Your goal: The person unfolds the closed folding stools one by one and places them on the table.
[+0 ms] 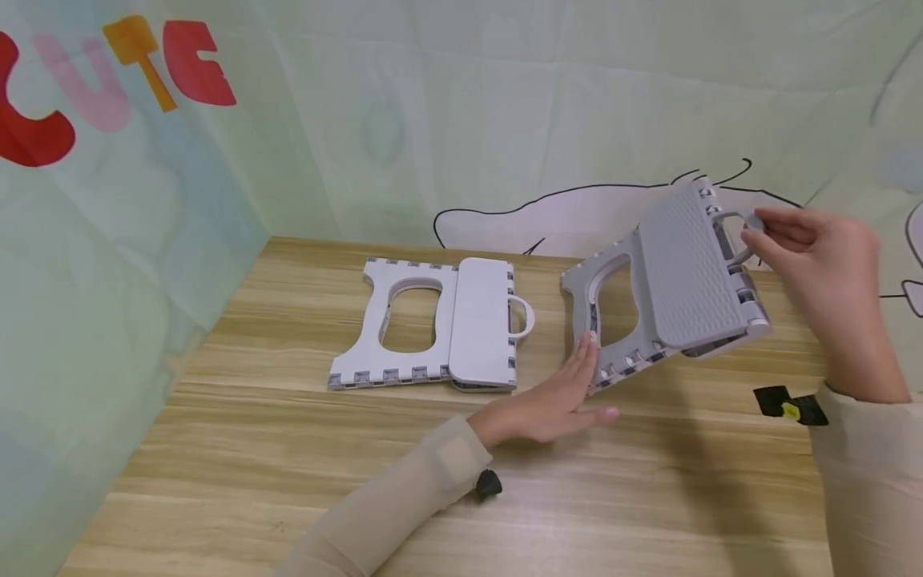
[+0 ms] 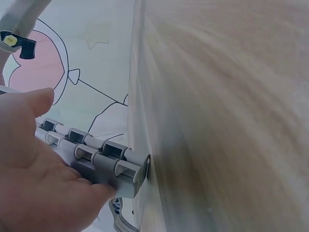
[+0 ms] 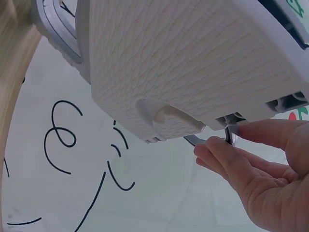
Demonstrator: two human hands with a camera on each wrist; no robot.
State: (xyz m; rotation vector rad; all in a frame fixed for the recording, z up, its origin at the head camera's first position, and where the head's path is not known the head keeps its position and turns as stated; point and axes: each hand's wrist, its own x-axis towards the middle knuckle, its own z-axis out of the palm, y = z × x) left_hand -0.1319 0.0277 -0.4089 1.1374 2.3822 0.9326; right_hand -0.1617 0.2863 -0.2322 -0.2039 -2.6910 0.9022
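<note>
A grey folding step stool (image 1: 688,276), folded flat, is tilted over the table with its right end raised and its left end low. My right hand (image 1: 829,264) pinches the small loop handle (image 3: 231,135) at the raised end between thumb and fingers. Down at the low end, my left hand (image 1: 551,405) rests its straight fingers against the stool's leg frame, thumb spread apart. Seen from the left wrist, the hinged edge (image 2: 91,152) of the stool lies along the fingers. A white folding step stool (image 1: 481,320) lies folded on the table to the left, its loop handle pointing right.
The wood-grain table (image 1: 288,473) extends in front of both stools. Behind and to the left hangs a pale green printed cloth (image 1: 490,104) with the coloured letters "CUTE" and black line drawings. A black strap with a yellow piece (image 1: 791,410) sits at the right cuff.
</note>
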